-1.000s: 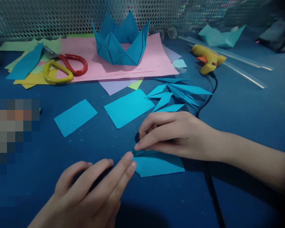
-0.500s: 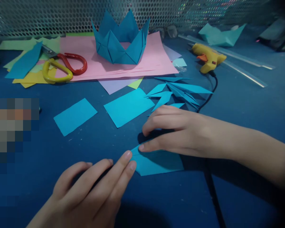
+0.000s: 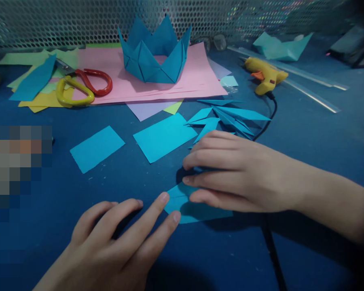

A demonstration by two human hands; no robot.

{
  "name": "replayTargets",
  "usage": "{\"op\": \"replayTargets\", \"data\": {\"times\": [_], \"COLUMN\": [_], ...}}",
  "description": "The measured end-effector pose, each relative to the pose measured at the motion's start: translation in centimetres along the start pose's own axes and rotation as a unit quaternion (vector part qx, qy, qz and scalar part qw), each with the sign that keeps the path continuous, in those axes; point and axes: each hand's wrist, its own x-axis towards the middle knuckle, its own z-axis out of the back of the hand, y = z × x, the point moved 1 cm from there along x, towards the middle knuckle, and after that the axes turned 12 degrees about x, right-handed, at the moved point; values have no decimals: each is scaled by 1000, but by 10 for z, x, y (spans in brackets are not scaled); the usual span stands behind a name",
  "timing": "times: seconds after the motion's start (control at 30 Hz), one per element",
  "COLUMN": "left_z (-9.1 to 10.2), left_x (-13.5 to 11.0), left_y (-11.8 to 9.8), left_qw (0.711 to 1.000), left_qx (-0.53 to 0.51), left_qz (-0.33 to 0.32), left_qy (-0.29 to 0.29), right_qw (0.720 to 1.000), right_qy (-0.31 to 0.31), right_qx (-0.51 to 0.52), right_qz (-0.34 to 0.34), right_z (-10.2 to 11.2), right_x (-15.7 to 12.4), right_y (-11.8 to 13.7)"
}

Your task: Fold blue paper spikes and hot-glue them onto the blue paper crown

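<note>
A small sheet of blue paper [image 3: 176,207] with creased edges lies on the table in front of me, partly covered. At its left corner rest the fingertips of my left hand [image 3: 118,238], fingers spread and palm down. My right hand [image 3: 239,173] hovers over the paper's right part, its fingers loosely bent and apart, hiding much of the sheet. Beyond it lie two blue paper rectangles [image 3: 97,148] and a cluster of narrow folded blue paper points [image 3: 227,115].
A folded blue paper crown [image 3: 154,64] stands on pink sheets [image 3: 106,60]. Scissors [image 3: 81,85] lie on coloured scraps at the left. A yellow glue gun [image 3: 267,74] with a black cord [image 3: 273,250], clear glue sticks [image 3: 312,95] and a pale folded paper boat [image 3: 282,46] are at the right.
My right thumb has come off the paper's upper left edge and shifted right and down. My left fingers have spread apart a little at the corner.
</note>
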Motion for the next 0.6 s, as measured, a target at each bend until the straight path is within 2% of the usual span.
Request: {"op": "replayTargets", "data": {"times": [0.13, 0.23, 0.33, 0.47, 0.6], "left_z": [-1, -1, 0, 2, 1], "left_x": [1, 1, 0, -1, 0], "left_y": [-2, -2, -1, 0, 0], "left_qw": [1000, 999, 999, 999, 1000], "left_qx": [3, -8, -22, -32, -12], "left_qz": [18, 40, 37, 9, 18], "left_qy": [16, 21, 14, 2, 7], "right_qw": [999, 999, 997, 989, 978], "right_qy": [-2, -2, -6, -1, 7], "right_qx": [-30, -30, -54, -139, -203], "right_qz": [21, -27, -63, -48, -41], "right_z": [-8, -10, -5, 6, 8], "right_x": [8, 11, 9, 2, 0], "right_y": [13, 19, 20, 18, 17]}}
